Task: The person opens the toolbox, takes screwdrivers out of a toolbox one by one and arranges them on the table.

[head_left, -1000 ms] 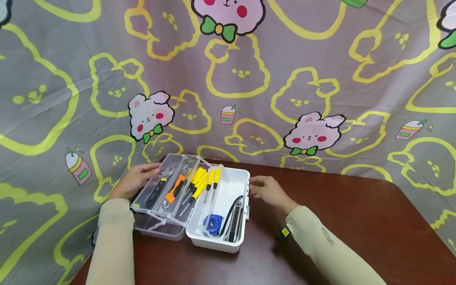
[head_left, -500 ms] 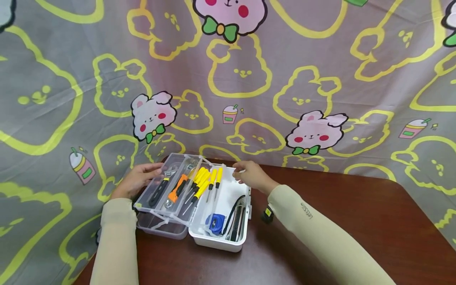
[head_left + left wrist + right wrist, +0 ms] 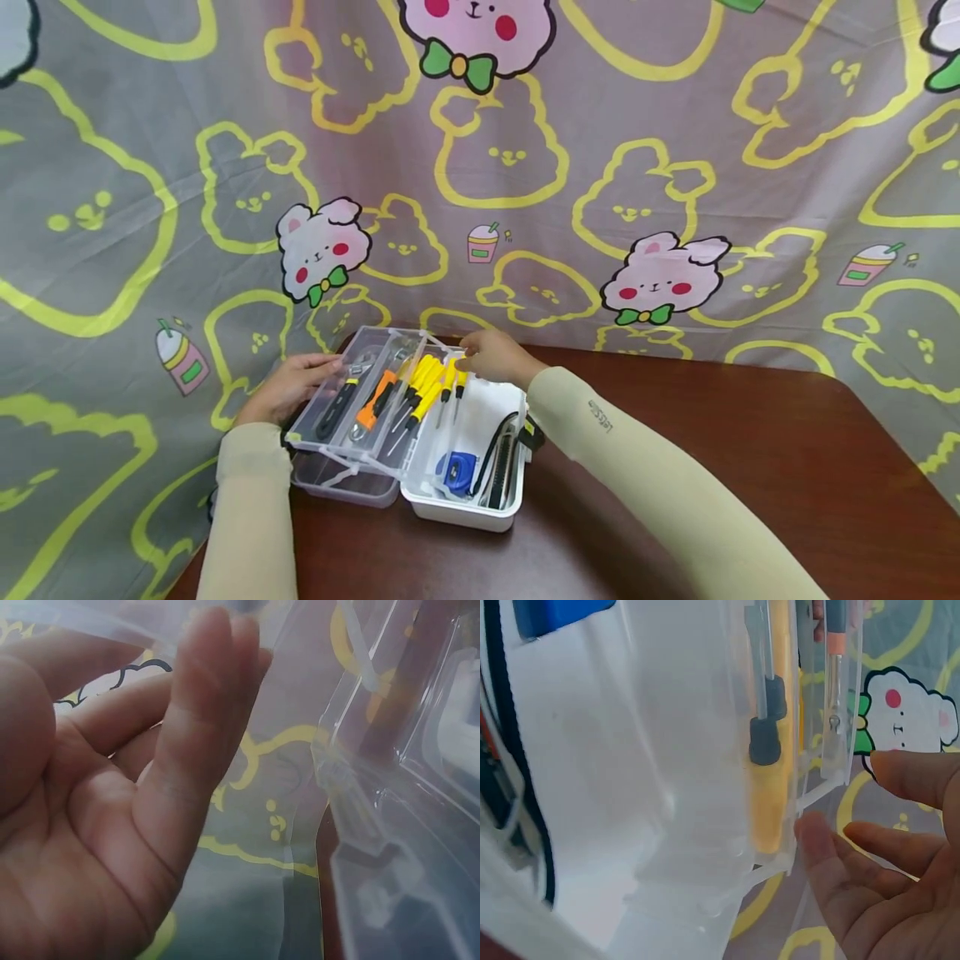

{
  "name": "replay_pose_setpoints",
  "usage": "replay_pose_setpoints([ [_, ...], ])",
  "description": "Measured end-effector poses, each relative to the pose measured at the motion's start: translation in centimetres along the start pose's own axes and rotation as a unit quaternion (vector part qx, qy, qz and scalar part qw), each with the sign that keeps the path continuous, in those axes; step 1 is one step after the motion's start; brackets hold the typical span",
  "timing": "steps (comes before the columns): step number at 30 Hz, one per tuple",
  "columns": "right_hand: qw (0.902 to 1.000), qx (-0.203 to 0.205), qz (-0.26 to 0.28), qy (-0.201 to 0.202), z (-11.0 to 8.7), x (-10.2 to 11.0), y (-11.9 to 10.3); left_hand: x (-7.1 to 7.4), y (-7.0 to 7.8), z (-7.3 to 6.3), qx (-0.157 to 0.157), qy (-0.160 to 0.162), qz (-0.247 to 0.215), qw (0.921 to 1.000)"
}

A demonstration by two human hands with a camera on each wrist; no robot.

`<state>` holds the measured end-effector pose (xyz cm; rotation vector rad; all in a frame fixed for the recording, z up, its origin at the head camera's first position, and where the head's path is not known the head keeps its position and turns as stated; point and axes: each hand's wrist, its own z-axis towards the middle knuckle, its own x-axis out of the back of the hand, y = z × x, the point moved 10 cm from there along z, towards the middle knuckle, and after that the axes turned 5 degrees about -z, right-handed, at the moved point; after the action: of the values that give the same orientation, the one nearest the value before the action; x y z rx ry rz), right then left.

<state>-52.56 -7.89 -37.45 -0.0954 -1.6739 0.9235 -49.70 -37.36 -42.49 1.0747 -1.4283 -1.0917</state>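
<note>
A white toolbox (image 3: 480, 515) stands open on the table, its clear tray (image 3: 296, 433) raised to the left. My left hand (image 3: 291, 385) is at the tray's left edge, fingertips right at the clear plastic; in the left wrist view its fingers (image 3: 199, 720) are fairly straight. My right hand (image 3: 498, 357) is over the box's far end, fingers (image 3: 821, 847) apart and close to the tray's corner and link arm (image 3: 772, 877). Yellow-handled screwdrivers (image 3: 427, 402) lie in the tray. Beside them are an orange-handled tool (image 3: 371, 408) and an adjustable wrench (image 3: 337, 408).
Inside the box lie a blue tape measure (image 3: 459, 473) and a long metal tool with a black strip (image 3: 501, 473). The clear lid (image 3: 341, 492) hangs open below the tray. Brown tabletop (image 3: 712, 467) extends right; a patterned curtain (image 3: 525, 217) stands close behind and left.
My right hand has moved from the box's right side leftward over its far end, toward the screwdriver handles. The left hand stays at the tray's edge.
</note>
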Motion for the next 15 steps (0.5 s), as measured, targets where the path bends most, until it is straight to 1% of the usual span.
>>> replay_pose_setpoints([
  [3,0.9991,0.005,-0.043,-0.005,0.7,-0.2,-0.9,0.0,-0.1,0.0,0.000,-0.005,0.010,0.9999],
  [8,0.9959,-0.002,-0.089,-0.015,1.7,-1.0,-1.5,-0.2,0.0,-0.5,0.019,-0.017,0.009,0.9996],
  [12,0.9915,-0.007,-0.128,-0.023,2.3,-1.9,-1.8,-0.3,-0.1,-0.7,0.019,-0.025,0.002,0.9995],
  [15,0.9868,-0.008,-0.160,-0.020,2.4,-2.2,-2.1,-0.2,-0.2,-0.8,0.015,-0.022,0.001,0.9996],
])
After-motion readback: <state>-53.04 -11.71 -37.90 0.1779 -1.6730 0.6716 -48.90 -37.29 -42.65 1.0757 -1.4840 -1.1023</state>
